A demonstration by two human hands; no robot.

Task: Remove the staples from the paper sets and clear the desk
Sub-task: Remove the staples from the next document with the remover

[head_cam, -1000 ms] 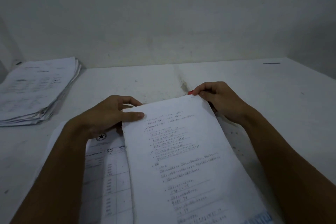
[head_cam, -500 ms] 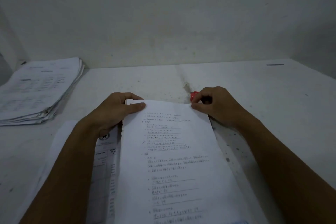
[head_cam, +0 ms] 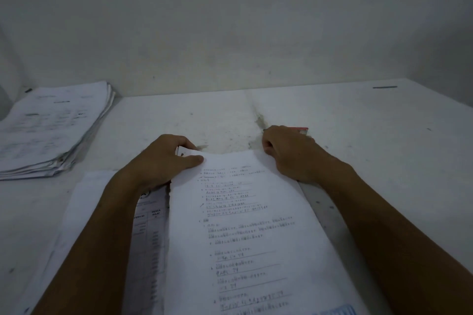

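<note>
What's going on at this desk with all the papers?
A person sits at a white desk working through stapled paperwork. The left hand pinches the top left corner of a printed paper set, thumb on top. The right hand is curled round a small red tool, probably a staple remover, just beyond the set's top right corner. More sheets lie underneath, and a thick paper stack sits at the far left.

White printed paper set (head_cam: 245, 233) flat on desk, top-left corner lifted, red staple remover (head_cam: 300, 130) beyond its top-right corner
</note>
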